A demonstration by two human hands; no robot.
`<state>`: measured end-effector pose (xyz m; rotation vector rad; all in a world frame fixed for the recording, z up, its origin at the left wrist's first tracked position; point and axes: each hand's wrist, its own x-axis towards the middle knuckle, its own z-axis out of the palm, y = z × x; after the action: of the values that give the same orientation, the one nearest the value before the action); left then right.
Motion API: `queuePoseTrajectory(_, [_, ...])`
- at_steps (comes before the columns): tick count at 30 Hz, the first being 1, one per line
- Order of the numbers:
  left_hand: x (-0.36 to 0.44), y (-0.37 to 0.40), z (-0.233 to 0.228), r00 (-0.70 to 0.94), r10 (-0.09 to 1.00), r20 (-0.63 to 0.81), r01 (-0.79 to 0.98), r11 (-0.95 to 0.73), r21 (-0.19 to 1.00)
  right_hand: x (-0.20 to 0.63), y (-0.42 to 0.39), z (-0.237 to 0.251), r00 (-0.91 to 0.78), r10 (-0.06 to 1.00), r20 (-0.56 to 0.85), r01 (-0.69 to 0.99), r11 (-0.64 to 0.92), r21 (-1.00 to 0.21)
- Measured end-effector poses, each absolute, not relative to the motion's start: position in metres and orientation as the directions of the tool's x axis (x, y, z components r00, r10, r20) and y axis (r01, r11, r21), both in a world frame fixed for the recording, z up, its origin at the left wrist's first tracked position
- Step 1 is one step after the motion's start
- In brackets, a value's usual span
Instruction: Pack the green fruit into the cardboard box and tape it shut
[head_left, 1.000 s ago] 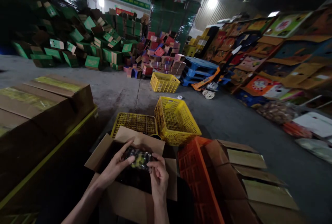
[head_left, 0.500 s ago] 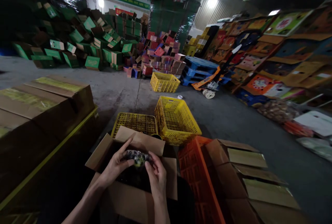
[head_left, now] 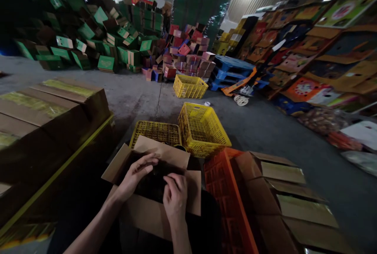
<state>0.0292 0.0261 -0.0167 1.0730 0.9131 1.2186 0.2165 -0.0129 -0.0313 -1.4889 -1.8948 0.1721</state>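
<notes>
both of your hands are down inside the open cardboard box (head_left: 153, 203) right in front of you, so you look to be in the middle of seating something into it. your left hand (head_left: 136, 174) reaches in from the left with the fingers stretched forward and loosely curled at the tips, resting on the dark contents just under the far flap. your right hand (head_left: 174, 198) sits lower and nearer to you, fingers bent and pinched downward against the same dark stuff. whether either hand truly grips anything you can't tell from here; the fingertips vanish into shadow. whatever you're handling lies between the two hands, in the well of the box, but it reads only as a dark patch, with no shape or colour to go on. judging by the pose, the next move calls for a careful press or a release with both hands level, and for keeping the side flaps out of the way. the box interior is the hardest part to read, since the light comes from far overhead. a yellow crate (head_left: 203, 134) stands tilted just beyond the box, with a flatter yellow tray (head_left: 156, 132) beside it, an orange crate (head_left: 226, 199) to your right and taped brown cartons (head_left: 50, 108) to your left. your forearms are cut off at the bottom edge.
</notes>
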Motion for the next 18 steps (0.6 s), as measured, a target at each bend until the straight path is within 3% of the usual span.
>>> queuePoseTrajectory(3, [0.029,0.026,-0.021,0.144,0.99,-0.001,-0.267,0.04,0.963,0.207,-0.009,-0.038,-0.231,0.971,0.063,0.865,0.235,-0.443])
queuePoseTrajectory(6, [0.028,0.029,-0.025,0.165,0.986,-0.001,-0.27,0.046,0.962,0.205,-0.001,-0.048,-0.137,0.984,-0.111,0.92,0.085,-0.381])
queuePoseTrajectory(13, [0.032,0.031,-0.024,0.212,0.977,-0.009,-0.295,0.073,0.953,0.216,0.01,-0.064,-0.225,0.964,-0.138,0.828,0.114,-0.549])
queuePoseTrajectory(18, [0.03,0.031,-0.027,0.229,0.973,-0.007,-0.284,0.074,0.956,0.222,0.008,-0.065,-0.168,0.986,-0.023,0.83,0.129,-0.542])
